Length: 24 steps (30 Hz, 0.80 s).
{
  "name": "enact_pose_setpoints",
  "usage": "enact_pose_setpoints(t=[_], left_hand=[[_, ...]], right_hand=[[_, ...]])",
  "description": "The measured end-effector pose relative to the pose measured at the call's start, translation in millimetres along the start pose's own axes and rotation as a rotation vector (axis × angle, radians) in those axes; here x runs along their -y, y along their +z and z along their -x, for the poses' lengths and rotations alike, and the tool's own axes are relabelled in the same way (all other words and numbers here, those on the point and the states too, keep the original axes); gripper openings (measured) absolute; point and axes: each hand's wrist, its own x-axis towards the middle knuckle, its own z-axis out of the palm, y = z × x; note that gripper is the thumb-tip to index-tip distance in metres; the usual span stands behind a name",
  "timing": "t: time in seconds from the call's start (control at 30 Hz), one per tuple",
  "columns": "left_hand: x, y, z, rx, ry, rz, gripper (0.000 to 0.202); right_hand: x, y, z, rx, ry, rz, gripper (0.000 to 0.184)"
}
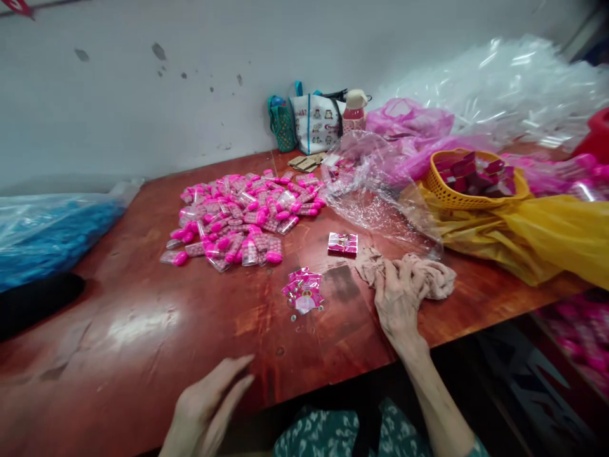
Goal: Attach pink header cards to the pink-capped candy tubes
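Observation:
My right hand lies on the red-brown table with its fingers curled over a crumpled beige cloth, gripping it. My left hand hovers at the near table edge, fingers stretched out and together, holding nothing. Between the hands lies a small heap of pink printed packets. A flat pink box rests just beyond the cloth. A big pile of clear sachets with pink caps covers the middle of the table.
A yellow basket with dark red boxes sits on yellow plastic at the right. Crumpled clear film, pink bags and clear bags fill the back right. Tote bags stand by the wall. A blue-filled bag lies left.

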Motion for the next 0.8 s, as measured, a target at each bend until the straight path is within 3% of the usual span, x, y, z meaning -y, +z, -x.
enact_pose_setpoints(t=[0.1,0.2,0.27,0.37,0.5,0.8], left_hand=[[-16.8,23.2,-55.2,-0.043,0.249,-0.113,0.019],[-20.2,52.1,-96.5,0.003,0.32,-0.178,0.019],[-13.2,68.8,-110.1,0.013,0.342,-0.178,0.019],[3.6,83.9,-113.4,-0.003,0.317,-0.165,0.024],[18.9,89.4,-107.2,-0.033,0.251,-0.113,0.035],[13.6,88.1,-105.6,-0.083,0.129,0.15,0.038]], right_hand=[[13.8,-8.9,5.8,-0.029,0.004,-0.053,0.027],[46.0,-12.2,19.5,0.004,-0.075,-0.14,0.032],[69.5,-7.0,29.7,0.089,-0.157,-0.204,0.022],[90.4,7.4,40.1,0.177,-0.176,-0.252,0.008],[91.0,21.7,44.0,0.226,-0.151,-0.28,0.009],[88.6,24.2,40.8,0.206,-0.121,-0.384,0.014]])
